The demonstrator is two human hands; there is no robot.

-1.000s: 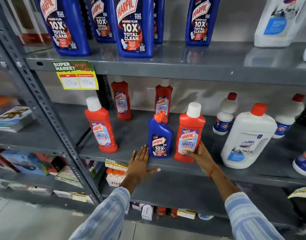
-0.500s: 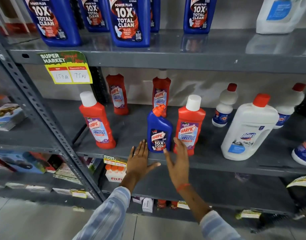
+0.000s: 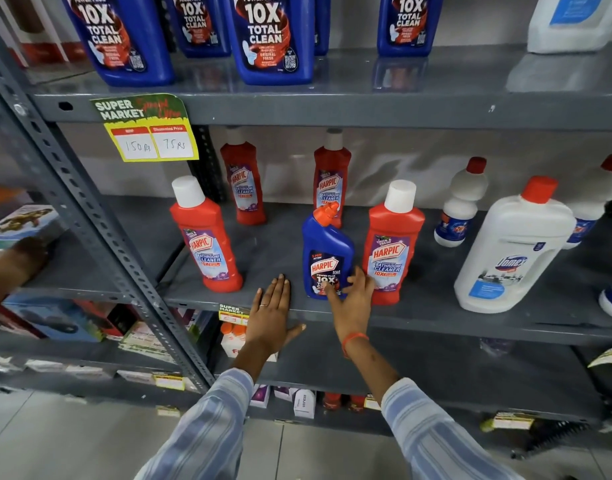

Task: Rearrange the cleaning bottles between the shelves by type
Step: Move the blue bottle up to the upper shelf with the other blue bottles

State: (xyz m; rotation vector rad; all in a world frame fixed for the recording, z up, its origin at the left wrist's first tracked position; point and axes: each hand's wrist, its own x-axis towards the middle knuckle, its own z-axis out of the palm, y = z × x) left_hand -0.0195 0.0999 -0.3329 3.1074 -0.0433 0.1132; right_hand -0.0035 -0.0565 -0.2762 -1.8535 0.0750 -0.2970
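Observation:
A small blue Harpic bottle with an orange cap stands at the front of the middle shelf, among red Harpic bathroom-cleaner bottles: one at the left, one just right of it, and two at the back. My right hand wraps the blue bottle's base, thumb on the label and fingers between it and the red bottle. My left hand lies flat on the shelf's front edge, holding nothing. Large blue Harpic bottles fill the upper shelf.
A big white Domex bottle and small white red-capped bottles stand to the right on the middle shelf. A yellow price tag hangs from the upper shelf edge. A perforated grey upright divides off the left bay with boxes.
My right hand left the red bottle, swung left and closed around the base of the small blue bottle. My left hand stayed flat on the shelf edge. The camera moved closer.

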